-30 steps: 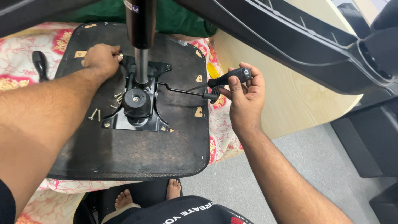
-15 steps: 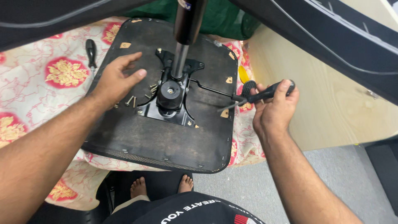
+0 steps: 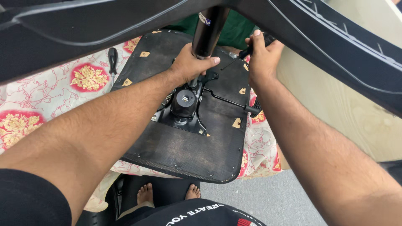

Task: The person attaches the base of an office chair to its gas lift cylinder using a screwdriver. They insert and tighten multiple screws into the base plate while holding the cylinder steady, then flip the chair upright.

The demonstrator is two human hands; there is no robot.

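Note:
An upturned black chair seat (image 3: 188, 150) lies on a floral cloth, its metal mechanism plate (image 3: 184, 102) facing up. A black gas cylinder (image 3: 209, 29) rises from the plate. My left hand (image 3: 190, 62) is wrapped around the foot of that cylinder. My right hand (image 3: 261, 58) is closed on a black-handled tool (image 3: 268, 39) at the seat's far right edge, with a thin metal shaft pointing toward the plate. The lever's black grip (image 3: 253, 109) sticks out at the seat's right side, untouched.
A black-handled screwdriver (image 3: 112, 58) lies on the floral cloth (image 3: 54, 96) left of the seat. Black chair base arms (image 3: 335, 37) cross the top of the view. A pale wooden tabletop (image 3: 335, 104) lies to the right, grey floor and my bare feet (image 3: 146, 194) below.
My left hand moved from the seat's underside onto the cylinder's foot. My right hand let go of the lever grip and went up to the seat's far right edge, now holding a black-handled tool.

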